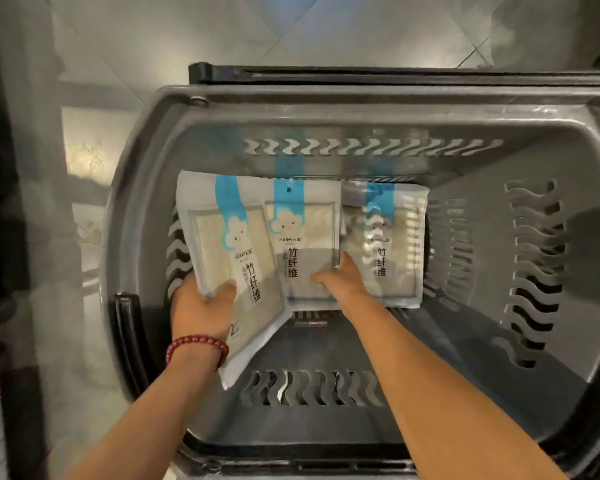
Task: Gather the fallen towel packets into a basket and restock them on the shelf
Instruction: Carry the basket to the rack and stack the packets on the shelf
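Three towel packets sit in a row inside the grey basket [482, 244], blue tabs pointing to 12 o'clock. The left packet [229, 233] is tilted, with its top leaning towards 11 o'clock. Its lower end is raised off the floor of the basket at the 9 o'clock wall, and its right edge overlaps the middle packet [303, 230]. The left hand [201, 310] grips it from 7 o'clock — thumb pressed on the printed face, the other fingers hidden behind the packet. A red bead bracelet [196, 344] circles that wrist.

The middle packet lies flat near the centre of the basket. The right hand [343, 282] rests on its lower right corner. The thumb is spread out towards 9 o'clock across the packet's face, and the forefinger points to 12 o'clock along the seam with the right packet [392, 244]. Whether the remaining fingers curl under an edge cannot be told. The right packet lies flat at 3 o'clock of the middle one, touching or slightly under it.

Wavy slots run along all four walls of the basket, and both forearms cross its 6 o'clock rim. A black handle [326, 72] lies folded down outside the 12 o'clock rim, and another black handle [122, 323] hangs at 8 o'clock, just beside the left wrist. Beneath and beyond the basket is a pale tiled floor [222, 29]. A dark upright post [0, 168] stands at the far 9 o'clock edge of the view.
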The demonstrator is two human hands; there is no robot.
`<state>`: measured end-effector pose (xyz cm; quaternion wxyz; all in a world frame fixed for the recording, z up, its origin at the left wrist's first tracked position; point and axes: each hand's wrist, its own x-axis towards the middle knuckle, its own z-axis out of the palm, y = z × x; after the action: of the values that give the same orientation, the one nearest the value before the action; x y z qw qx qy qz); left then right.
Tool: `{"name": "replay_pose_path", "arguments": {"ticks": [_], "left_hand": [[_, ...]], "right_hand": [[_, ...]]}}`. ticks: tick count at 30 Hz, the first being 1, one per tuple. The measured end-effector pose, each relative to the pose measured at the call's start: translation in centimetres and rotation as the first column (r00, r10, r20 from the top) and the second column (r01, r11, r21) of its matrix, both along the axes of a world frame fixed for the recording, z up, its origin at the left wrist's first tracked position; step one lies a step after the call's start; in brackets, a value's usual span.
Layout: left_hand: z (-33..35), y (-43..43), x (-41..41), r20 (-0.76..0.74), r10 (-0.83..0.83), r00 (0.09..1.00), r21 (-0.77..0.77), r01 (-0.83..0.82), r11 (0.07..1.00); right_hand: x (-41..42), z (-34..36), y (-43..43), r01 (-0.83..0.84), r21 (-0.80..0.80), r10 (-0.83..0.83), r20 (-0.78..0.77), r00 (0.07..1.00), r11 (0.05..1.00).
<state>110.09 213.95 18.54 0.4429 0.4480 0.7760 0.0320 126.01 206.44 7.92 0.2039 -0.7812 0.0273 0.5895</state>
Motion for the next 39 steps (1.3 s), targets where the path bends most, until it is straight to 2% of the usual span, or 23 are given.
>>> {"name": "replay_pose_path", "arguments": {"ticks": [4, 6, 9, 12, 14, 16, 18, 20, 24, 28, 31, 33, 35, 37, 39], "left_hand": [[0.0, -0.2, -0.1, -0.011, 0.027, 1.000, -0.027, -0.028, 0.999], [0.0, -0.2, -0.1, -0.005, 0.039, 0.999, -0.037, -0.039, 0.999], [0.5, -0.2, 0.2, 0.000, 0.035, 0.999, -0.054, -0.035, 0.998], [1.2, -0.1, 0.3, -0.026, -0.021, 0.999, -0.046, 0.020, 0.999], [1.6, 0.1, 0.4, -0.032, -0.031, 0.999, -0.064, 0.029, 0.998], [2.0, 0.2, 0.6, -0.012, -0.018, 1.000, -0.095, 0.017, 0.995], [2.4, 0.4, 0.9, 0.023, 0.012, 1.000, -0.141, -0.009, 0.990], [2.8, 0.5, 1.2, 0.093, 0.090, 0.992, -0.202, -0.070, 0.977], [3.3, 0.5, 1.5, 0.221, 0.181, 0.958, -0.261, -0.121, 0.958], [3.1, 0.2, 1.7, 0.259, 0.199, 0.945, -0.262, -0.130, 0.956], [2.5, 0.2, 1.7, 0.228, 0.156, 0.961, -0.237, -0.101, 0.966], [1.9, 0.3, 1.9, 0.214, 0.133, 0.968, -0.202, -0.089, 0.975], [1.2, 0.4, 2.1, 0.205, 0.122, 0.971, -0.174, -0.086, 0.981], [0.5, 0.5, 2.5, 0.202, 0.113, 0.973, -0.147, -0.084, 0.986], [-0.4, 0.4, 2.9, 0.206, 0.099, 0.974, -0.128, -0.074, 0.989]], "right_hand": [[-0.4, 0.6, 0.0, 0.106, 0.060, -0.107, 0.015, 0.994, 0.993], [-0.5, 1.4, -0.2, 0.038, 0.103, -0.045, 0.072, 0.996, 0.994], [-0.2, 2.9, -1.0, -0.009, 0.162, -0.034, 0.262, 0.964, 0.987], [0.9, 4.8, -2.3, -0.071, 0.136, -0.013, 0.531, 0.847, 0.988], [1.9, 6.3, -3.2, -0.121, 0.176, -0.016, 0.623, 0.782, 0.977], [3.1, 7.7, -3.7, -0.092, 0.303, -0.108, 0.583, 0.805, 0.948], [4.0, 8.7, -4.1, 0.011, 0.414, -0.206, 0.429, 0.880, 0.910], [4.3, 9.1, -4.1, 0.037, 0.434, -0.199, 0.335, 0.921, 0.900], [2.8, 9.1, -2.6, -0.020, 0.408, -0.079, 0.224, 0.971, 0.913], [-0.1, 7.9, -0.9, -0.104, 0.364, 0.071, 0.101, 0.992, 0.926], [-0.9, 6.0, -0.7, -0.184, 0.255, 0.177, 0.050, 0.983, 0.949], [0.2, 4.7, -1.3, -0.212, 0.207, 0.201, 0.074, 0.977, 0.955], [2.4, 3.3, -2.3, -0.202, 0.124, 0.179, 0.175, 0.968, 0.971], [5.2, 1.6, -3.6, -0.133, -0.016, 0.133, 0.280, 0.951, 0.991], [8.1, -0.1, -5.1, -0.094, -0.191, 0.152, 0.313, 0.938, 0.977]]}}
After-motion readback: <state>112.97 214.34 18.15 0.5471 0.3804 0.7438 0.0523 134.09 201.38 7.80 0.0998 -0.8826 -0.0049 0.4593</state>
